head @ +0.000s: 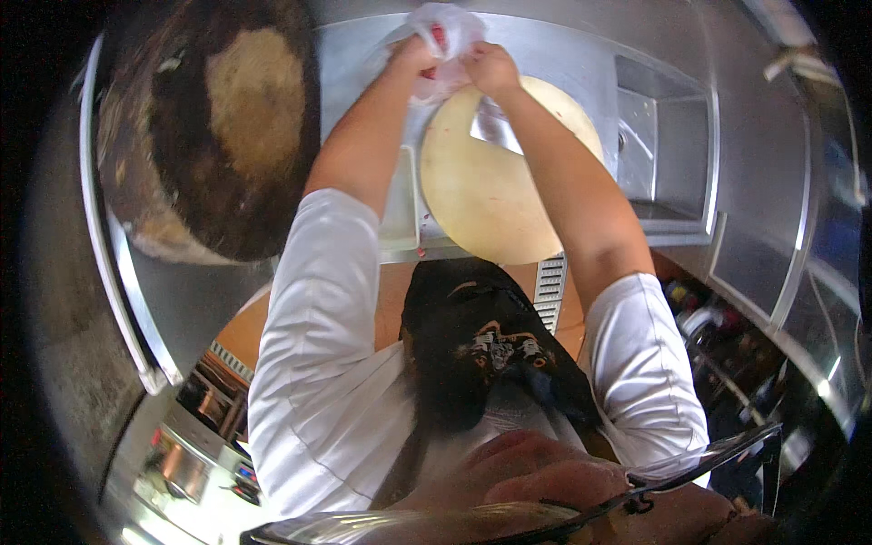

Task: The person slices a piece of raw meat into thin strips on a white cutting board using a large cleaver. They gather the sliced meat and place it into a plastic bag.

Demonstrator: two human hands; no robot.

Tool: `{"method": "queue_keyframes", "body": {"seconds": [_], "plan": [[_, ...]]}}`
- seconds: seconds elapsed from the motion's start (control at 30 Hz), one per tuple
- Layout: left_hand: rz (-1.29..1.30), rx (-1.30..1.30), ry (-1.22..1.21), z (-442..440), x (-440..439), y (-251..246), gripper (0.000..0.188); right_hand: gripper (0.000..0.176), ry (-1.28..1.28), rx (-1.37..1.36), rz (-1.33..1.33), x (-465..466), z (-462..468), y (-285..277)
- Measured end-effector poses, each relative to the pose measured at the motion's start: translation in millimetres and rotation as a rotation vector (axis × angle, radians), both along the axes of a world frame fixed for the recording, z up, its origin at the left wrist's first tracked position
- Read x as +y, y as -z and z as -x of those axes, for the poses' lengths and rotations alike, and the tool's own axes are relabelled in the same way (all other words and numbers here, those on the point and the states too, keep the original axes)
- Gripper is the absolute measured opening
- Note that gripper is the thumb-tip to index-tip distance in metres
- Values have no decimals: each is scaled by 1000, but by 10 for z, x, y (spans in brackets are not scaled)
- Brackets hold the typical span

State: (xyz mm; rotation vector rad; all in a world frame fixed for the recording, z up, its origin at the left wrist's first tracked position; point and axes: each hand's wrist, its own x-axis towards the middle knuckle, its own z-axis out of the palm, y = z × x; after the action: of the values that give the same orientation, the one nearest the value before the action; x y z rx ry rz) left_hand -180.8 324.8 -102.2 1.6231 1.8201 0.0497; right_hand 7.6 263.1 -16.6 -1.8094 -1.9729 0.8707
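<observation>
My left hand [413,54] and my right hand [492,67] both grip a clear plastic bag [453,41] at the far side of the metal counter. Red pieces, perhaps raw meat, show in or through the bag beside my left hand. Nearer to me lies a round, pale yellow cutting board [477,184]. A wide, shiny blade, apparently a cleaver [492,129], rests on the board, partly hidden by my right forearm. Left of the board stands a pale shallow tray [402,204], half covered by my left arm.
A large, dark round wooden chopping block [231,136] stands at the left. A stainless steel sink [681,143] is set into the counter at the right. Small red scraps [421,252] lie by the counter's near edge [436,253].
</observation>
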Motion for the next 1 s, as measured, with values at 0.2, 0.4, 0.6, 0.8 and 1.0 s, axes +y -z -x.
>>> {"method": "queue_keyframes", "body": {"seconds": [0.2, 0.4, 0.6, 0.8, 1.0], "plan": [[125, -685, -474, 229, -225, -33, 28, 18, 302, 553, 167, -192, 54, -131], [181, -958, -536, 514, -532, -740, 22, 9, 422, 1199, 236, -565, -156, -739], [189, -1195, -312, -168, -1231, -1606, 39, 26, 425, 994, 11, -352, -1496, -349], [114, -1060, -108, -1100, -1901, -1978, 36, 42, 59, 941, 225, -1147, -1981, -1307], [156, -779, 159, -1398, -2325, -2144, 47, 30, 264, 912, 442, -1583, -2341, -1384]]}}
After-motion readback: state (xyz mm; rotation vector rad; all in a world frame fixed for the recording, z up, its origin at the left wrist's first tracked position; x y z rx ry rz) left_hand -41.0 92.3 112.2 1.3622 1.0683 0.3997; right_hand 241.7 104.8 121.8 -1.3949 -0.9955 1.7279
